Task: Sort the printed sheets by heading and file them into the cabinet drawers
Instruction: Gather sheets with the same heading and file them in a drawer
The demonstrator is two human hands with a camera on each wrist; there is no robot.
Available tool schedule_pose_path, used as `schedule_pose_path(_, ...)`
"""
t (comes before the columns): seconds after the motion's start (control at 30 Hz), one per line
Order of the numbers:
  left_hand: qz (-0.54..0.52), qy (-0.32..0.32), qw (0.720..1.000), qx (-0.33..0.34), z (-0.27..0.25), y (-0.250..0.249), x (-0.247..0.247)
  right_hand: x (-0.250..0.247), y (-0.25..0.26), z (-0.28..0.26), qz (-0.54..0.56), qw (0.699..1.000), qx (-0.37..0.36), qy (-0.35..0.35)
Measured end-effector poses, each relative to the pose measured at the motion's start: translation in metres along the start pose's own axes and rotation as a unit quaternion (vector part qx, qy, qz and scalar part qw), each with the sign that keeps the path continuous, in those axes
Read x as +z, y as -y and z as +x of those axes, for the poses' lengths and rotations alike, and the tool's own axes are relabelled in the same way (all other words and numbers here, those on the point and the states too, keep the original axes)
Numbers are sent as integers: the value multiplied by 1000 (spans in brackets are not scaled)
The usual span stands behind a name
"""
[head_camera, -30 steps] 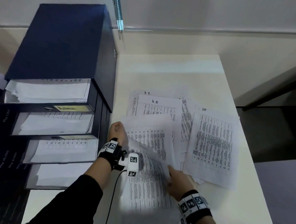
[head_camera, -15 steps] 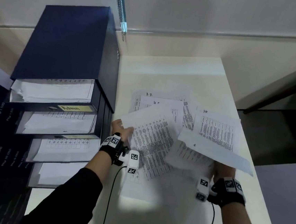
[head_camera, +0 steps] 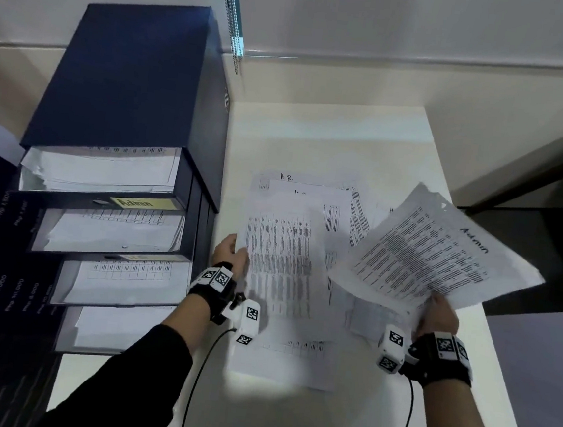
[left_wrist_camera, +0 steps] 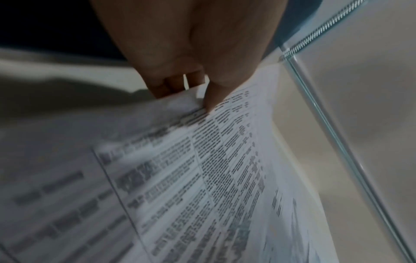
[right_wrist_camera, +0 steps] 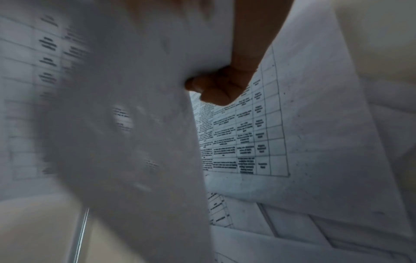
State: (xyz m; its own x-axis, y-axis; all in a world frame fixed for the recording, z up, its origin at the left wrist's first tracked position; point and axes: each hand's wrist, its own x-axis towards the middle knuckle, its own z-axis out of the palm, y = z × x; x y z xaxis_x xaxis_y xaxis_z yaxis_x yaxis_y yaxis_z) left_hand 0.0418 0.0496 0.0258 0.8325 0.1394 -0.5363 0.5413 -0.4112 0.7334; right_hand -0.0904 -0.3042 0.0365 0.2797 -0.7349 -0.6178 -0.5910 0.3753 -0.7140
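Note:
Printed sheets (head_camera: 309,195) lie spread on the white table (head_camera: 332,139), one headed "A.R." at the back. My right hand (head_camera: 437,312) holds a sheet headed "Admin" (head_camera: 434,252) lifted and tilted above the table's right side; its curled fingers (right_wrist_camera: 216,89) grip the paper's lower edge. My left hand (head_camera: 231,251) pinches the left edge of another printed sheet (head_camera: 278,264) between thumb and fingers (left_wrist_camera: 209,99), beside the cabinet. The dark blue drawer cabinet (head_camera: 126,95) stands at the left with several drawers pulled out and holding paper; one drawer front carries a yellow "Admin" label (head_camera: 142,202).
A beaded blind chain (head_camera: 234,23) hangs against the wall behind the cabinet. The table's right edge (head_camera: 489,323) drops off to a dark floor area. Wrist-camera cables trail over the table's front part.
My right hand has lifted the "Admin" sheet off the pile and swung it up and to the right. The left hand has stayed by the cabinet, holding its sheet's edge.

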Motion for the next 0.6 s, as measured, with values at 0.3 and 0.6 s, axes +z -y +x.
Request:
schedule_pose_path(0.3,-54,1,998,-16,13,8,-7,15,-1,-22,-100,988,-47,111)
schedule_pose_path(0.6,-59,42,997,-5,1,14,11,61,-35,-59,-293,912,-89,274)
